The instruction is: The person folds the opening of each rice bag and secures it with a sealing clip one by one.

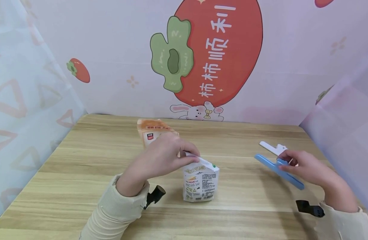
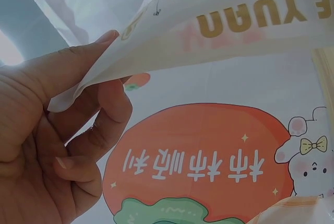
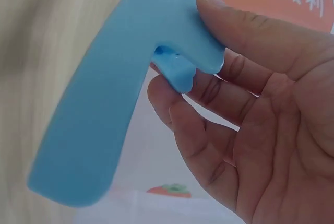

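A small white snack bag (image 1: 200, 181) stands upright at the middle of the wooden table (image 1: 82, 160). My left hand (image 1: 166, 155) pinches its folded top edge; the left wrist view shows the bag's top flap (image 2: 172, 36) held between thumb and fingers (image 2: 104, 114). My right hand (image 1: 303, 166) holds a long blue sealing clip (image 1: 278, 170) by its handle, off to the right of the bag. In the right wrist view the blue clip (image 3: 104, 119) sits pinched between thumb and fingers (image 3: 229, 31).
An orange and white bag (image 1: 152, 131) lies behind my left hand. A white clip (image 1: 272, 147) rests on the table behind the blue one. Printed walls close in the table at the back and both sides.
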A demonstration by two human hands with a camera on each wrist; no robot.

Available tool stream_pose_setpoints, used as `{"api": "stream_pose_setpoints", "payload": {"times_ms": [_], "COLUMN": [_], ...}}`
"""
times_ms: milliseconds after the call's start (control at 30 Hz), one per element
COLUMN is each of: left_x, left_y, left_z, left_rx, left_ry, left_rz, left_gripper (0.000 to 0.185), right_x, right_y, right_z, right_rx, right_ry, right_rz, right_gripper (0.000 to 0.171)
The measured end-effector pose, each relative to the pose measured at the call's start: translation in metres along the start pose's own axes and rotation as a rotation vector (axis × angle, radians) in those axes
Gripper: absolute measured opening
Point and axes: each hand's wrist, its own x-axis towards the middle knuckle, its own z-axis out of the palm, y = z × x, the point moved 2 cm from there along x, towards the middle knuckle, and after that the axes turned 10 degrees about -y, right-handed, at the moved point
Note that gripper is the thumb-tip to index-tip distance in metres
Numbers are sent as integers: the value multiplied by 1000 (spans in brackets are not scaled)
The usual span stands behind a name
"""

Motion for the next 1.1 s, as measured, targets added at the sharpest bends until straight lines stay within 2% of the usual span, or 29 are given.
{"api": "stream_pose_setpoints", "payload": {"times_ms": [233,433,633,833,967,1100], "left_x": [0,2,1,1,1,1], "left_y": [1,2,2,1,1,1], "left_z": [-1,-1,0,1,1,1], "left_rx": [20,8,0,4,3,-1], "left_ry": [9,3,6,13,18,17], "left_rz": [5,-6,-5,3,7,9], "left_gripper": [6,7,7,7,6,6], "right_x": [0,-1,-6,-10,-13,-15], "right_y": [-17,-35,-56,-73,-85,-97], "right_z": [-2,-3,-3,-3,-5,-5], "right_rx": [-33,4,31,7,6,47], "right_ry": [47,127,141,162,207,265], "right_rz": [-68,-144,-162,-204,-284,-418], "right_gripper": [16,17,19,23,32,44]}}
